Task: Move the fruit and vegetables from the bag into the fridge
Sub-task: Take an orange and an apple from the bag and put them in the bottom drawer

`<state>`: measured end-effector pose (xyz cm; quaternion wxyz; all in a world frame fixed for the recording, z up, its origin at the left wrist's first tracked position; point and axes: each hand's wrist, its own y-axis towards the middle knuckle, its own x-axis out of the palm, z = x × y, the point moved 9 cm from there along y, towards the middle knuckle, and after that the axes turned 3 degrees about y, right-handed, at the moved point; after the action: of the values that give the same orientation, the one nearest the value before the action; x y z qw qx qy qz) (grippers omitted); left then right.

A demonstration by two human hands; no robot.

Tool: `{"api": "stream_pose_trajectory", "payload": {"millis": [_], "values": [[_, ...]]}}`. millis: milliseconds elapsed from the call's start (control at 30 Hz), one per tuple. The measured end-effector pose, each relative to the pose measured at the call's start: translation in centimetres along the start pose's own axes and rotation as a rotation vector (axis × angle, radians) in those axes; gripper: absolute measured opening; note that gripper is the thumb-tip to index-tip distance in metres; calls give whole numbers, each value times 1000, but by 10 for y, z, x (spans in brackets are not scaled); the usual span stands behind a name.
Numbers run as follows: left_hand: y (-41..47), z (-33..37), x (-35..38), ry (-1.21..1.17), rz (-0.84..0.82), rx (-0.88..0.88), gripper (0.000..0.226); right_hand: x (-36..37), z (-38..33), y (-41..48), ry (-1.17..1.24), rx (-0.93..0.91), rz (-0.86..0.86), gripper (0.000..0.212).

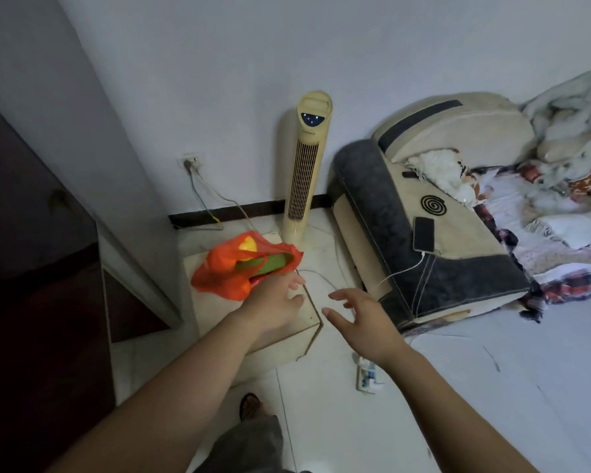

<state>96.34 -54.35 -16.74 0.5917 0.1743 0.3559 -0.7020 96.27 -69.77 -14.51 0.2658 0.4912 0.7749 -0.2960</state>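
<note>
An orange-red plastic bag [222, 268] lies on a low cream cabinet [297, 319] by the wall. Through its open mouth I see a green vegetable [273, 262] and a yellow-orange fruit [248, 245]. My left hand [275, 302] reaches over the cabinet top, its fingers relaxed right at the bag's mouth, holding nothing. To the right of the cabinet's corner my right hand [359, 312] hovers with fingers spread, empty. No fridge is in sight.
A cream tower fan [304, 172] stands behind the cabinet. A sofa arm [434, 233] with a charging phone [423, 233] and a mosquito coil is at right. A power strip [367, 375] and cables lie on the tiled floor. A dark door is at left.
</note>
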Motion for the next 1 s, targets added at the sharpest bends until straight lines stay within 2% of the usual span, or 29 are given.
{"api": "stream_pose_trajectory", "payload": {"millis": [133,233,367,533,700,767,867,1000], "values": [[50,-23,-28,119,-13,-44,23,11,-12,61,-16,-14,-43,40],[66,-36,-36,220,-75,-37,26,13,-22,95,-8,-30,-60,40],[83,-62,-44,227,-82,-100,36,17,-26,141,-58,-63,-101,37],[97,-94,-48,102,-31,-228,42,50,-16,197,-120,-55,-282,45],[106,-137,-33,-51,-7,-449,26,74,-16,236,-93,-188,-496,45],[112,-139,-28,-80,18,-511,30,82,-9,247,-95,-225,-561,45],[126,-137,-11,-189,30,-607,38,91,21,265,-176,-257,-624,66],[139,-136,5,-260,88,-716,50,101,50,280,-172,-216,-741,71]]}}
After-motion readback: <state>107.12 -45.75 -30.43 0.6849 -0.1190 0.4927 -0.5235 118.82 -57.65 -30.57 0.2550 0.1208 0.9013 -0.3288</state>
